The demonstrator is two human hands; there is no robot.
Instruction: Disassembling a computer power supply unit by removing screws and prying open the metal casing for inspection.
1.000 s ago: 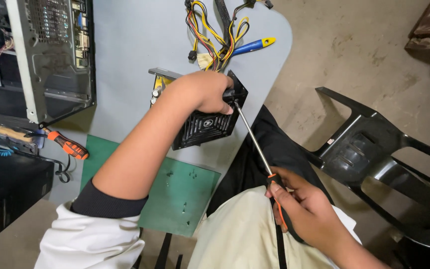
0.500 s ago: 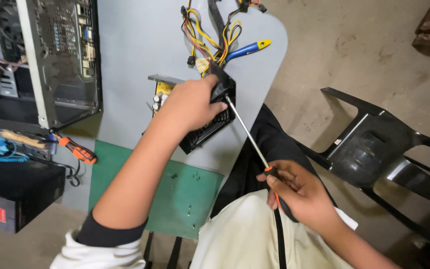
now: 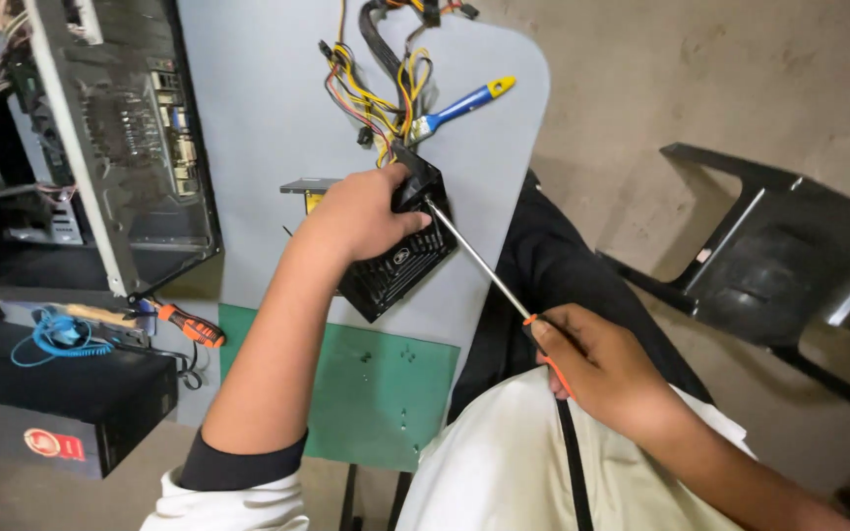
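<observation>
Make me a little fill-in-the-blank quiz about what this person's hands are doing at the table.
1. The left hand presses down on a ____ metal box with a vent grille.
2. The right hand grips a long screwdriver whose handle is ____.
3. The wire bundle lies beside a second screwdriver whose handle is blue with a ____ end.
4. Right of the table stands a black ____.

Missing words: black; orange; yellow; chair
</observation>
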